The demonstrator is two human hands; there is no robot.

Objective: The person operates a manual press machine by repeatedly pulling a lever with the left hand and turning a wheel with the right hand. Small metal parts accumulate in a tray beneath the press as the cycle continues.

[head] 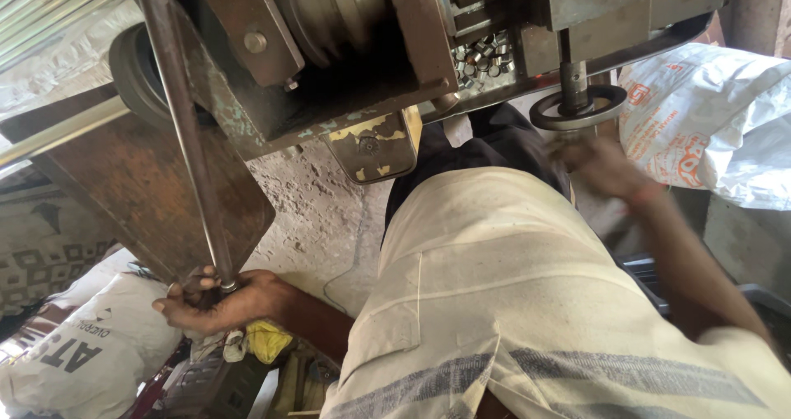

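Workshop floor (317, 213) | left hand (218, 304) grips rod (185, 131) | right hand (601, 168) blurred

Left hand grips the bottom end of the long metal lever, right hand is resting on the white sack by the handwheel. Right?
Not quite. The head view shows the right hand blurred in the air just under the round handwheel, beside the white sack and not resting on it. The rest holds: the left hand grips the bottom end of the long metal lever.

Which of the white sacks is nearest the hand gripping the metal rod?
The lower-left sack, just beside the left hand on the rod; the other sack lies upper right.
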